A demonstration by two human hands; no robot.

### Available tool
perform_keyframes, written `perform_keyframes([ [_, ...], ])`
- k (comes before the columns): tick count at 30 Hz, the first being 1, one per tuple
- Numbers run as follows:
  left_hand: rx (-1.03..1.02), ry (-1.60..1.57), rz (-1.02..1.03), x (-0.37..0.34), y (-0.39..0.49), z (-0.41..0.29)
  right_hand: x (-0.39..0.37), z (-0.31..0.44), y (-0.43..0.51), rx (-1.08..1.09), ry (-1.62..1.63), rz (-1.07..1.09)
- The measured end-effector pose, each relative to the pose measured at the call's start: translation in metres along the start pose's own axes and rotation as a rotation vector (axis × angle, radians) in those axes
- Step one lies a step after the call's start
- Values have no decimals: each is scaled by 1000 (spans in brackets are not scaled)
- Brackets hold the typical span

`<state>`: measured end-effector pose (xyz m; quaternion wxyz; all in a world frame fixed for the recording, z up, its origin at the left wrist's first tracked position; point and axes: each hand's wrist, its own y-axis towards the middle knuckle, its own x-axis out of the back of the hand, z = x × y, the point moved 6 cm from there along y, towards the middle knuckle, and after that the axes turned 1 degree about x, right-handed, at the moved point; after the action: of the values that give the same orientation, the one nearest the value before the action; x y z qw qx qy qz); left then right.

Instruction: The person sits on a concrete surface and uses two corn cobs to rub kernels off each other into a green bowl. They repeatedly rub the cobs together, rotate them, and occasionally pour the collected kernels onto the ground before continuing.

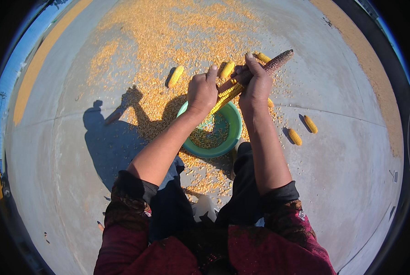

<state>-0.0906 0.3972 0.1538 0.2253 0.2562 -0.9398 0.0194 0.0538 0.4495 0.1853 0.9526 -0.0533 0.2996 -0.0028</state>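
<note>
My left hand [202, 90] grips a partly shelled corn cob [228, 93], which keeps rows of yellow kernels along its near side. In my right hand [258, 80] is a bare reddish-brown corn cob [279, 61], its tip pointing up and to the right. The two cobs meet between my hands; my fingers hide just how they touch. Below them, between my feet, a green plastic basin [237, 132] stands on the ground with loose kernels [210, 137] in its bottom.
Corn kernels [177, 31] lie scattered over the concrete ground [332, 192]. Unshelled ears rest beyond the basin, such as one ear [176, 76] at the left, and two more, including a near ear [294, 136], at the right. Wide bands of spread grain [373, 68] run along both sides.
</note>
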Motion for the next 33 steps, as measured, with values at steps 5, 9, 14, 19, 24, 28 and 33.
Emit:
perform_keyframes([
  [5,49,23,-47,-1,-5,3,4,-3,-2,17,-49,-72],
  [9,74,101,-36,-7,-16,-18,-1,-3,-7,-15,-151,-52],
  [14,106,-162,28,-16,7,19,-10,-6,4,-135,139,202],
  [19,269,-158,41,-20,4,25,-7,-5,-6,-126,83,101],
  [24,197,-410,-15,-29,-5,18,-14,-13,-12,-47,33,-14],
  [28,239,-459,-46,-23,4,21,-18,-11,-18,-49,15,-11],
  [33,372,-542,-6,-19,5,31,-20,-16,-22,-98,-66,16],
])
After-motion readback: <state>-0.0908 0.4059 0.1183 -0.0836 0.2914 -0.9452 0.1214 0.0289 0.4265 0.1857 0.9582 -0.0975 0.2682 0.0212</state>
